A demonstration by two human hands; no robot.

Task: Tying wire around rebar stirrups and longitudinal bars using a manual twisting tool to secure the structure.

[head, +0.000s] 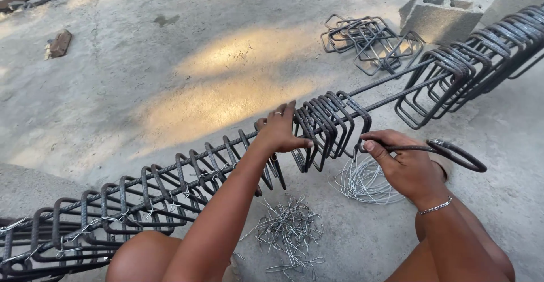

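The left hand (279,130) reaches forward with the arm stretched out, its grip closed over the top of a bunched rebar stirrup (317,132) on the rebar cage (170,183) that runs across the concrete floor (170,61). The right hand (405,169), wrist bent inward, has its grip wrapped around a hooked tying tool (453,152) just beside the stirrups. To tie well, the stirrup should be held square against the long bar while the hook catches wire from the wire coil (362,183) lying below, near the cut tie wires (289,231).
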